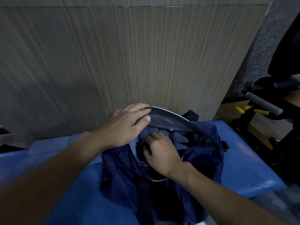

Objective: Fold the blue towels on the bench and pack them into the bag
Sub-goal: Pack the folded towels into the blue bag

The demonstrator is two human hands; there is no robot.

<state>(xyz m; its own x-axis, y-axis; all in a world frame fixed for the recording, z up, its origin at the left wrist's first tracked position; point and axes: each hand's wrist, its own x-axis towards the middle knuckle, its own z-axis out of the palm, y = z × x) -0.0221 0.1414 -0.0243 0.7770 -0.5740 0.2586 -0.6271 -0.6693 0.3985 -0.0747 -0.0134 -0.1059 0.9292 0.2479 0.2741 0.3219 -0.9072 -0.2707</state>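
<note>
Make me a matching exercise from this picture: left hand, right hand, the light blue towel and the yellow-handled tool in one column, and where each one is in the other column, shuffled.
1. left hand
2. right hand
3. light blue towel
4. yellow-handled tool

A. reaching inside the bag
B. beyond the right end of the bench
C. holding up the bag's rim
D. flat on the bench, left of the bag

Pairs: 1-C, 2-A, 3-D, 4-B
</note>
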